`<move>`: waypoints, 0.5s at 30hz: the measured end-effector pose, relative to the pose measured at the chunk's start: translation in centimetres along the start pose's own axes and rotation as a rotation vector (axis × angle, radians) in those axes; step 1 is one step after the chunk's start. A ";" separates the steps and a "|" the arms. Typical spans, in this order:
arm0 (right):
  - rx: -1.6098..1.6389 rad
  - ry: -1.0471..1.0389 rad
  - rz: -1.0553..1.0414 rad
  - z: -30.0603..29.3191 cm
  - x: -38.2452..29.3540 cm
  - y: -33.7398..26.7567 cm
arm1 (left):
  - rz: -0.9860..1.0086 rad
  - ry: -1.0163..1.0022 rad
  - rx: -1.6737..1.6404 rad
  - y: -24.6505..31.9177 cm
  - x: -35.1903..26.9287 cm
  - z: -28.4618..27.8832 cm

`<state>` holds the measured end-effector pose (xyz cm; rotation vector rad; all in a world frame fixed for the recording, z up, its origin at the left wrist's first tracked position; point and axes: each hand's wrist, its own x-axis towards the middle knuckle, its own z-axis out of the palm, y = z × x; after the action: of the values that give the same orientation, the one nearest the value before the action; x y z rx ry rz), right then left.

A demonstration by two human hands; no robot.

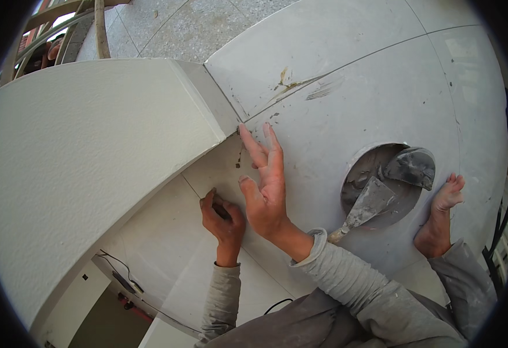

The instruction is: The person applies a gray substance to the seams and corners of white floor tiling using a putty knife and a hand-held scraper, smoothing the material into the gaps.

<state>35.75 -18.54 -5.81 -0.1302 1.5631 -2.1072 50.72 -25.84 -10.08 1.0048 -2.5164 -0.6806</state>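
My right hand (267, 187) has its fingers spread, and its fingertips reach the floor tile beside the white wall's corner (223, 137). Nothing shows in that hand. Left of it, my left hand (223, 219) is curled over a tile joint near the wall's foot. Shadow fills the gap between its thumb and fingers, so whether it holds something small is hidden. Dark crumbs (238, 165) of filler lie on the pale floor tile (314, 174) by my right fingers. A smeared tile joint (297, 87) runs away from the corner.
To the right, a round bowl (358, 156) holds grey paste, a putty knife (369, 200) and a dark, paste-coated half-round scraper (410, 165). My bare foot (443, 213) rests beside it. A black cable (127, 278) lies lower left; wooden poles (101, 30) stand beyond the wall.
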 end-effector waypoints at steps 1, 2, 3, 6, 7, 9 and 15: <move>0.040 -0.002 -0.018 0.2 0.0 0.0 | -0.002 -0.002 0.000 -0.1 0.0 0.0; 0.080 -0.005 -0.036 0.3 0.0 0.0 | -0.004 0.002 -0.004 -0.1 0.0 0.0; 0.077 -0.004 -0.034 0.3 -0.1 0.0 | -0.007 0.005 -0.011 -0.2 -0.1 0.1; 0.081 -0.011 -0.030 0.4 -0.4 -0.5 | 0.031 0.033 -0.025 -0.2 -0.1 0.4; 0.079 -0.024 -0.041 0.5 -0.4 -0.8 | 0.033 0.032 -0.025 -0.1 0.0 0.5; 0.080 -0.036 -0.050 0.6 -0.5 -1.4 | 0.051 0.041 -0.007 -0.3 0.1 0.5; -0.018 -0.060 -0.047 1.3 -0.8 -2.7 | -0.053 -0.054 0.015 -0.8 -0.7 -0.4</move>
<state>35.96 -18.71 -2.70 -0.2369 1.5580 -2.1060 51.85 -25.95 -10.31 1.0756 -2.5526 -0.7142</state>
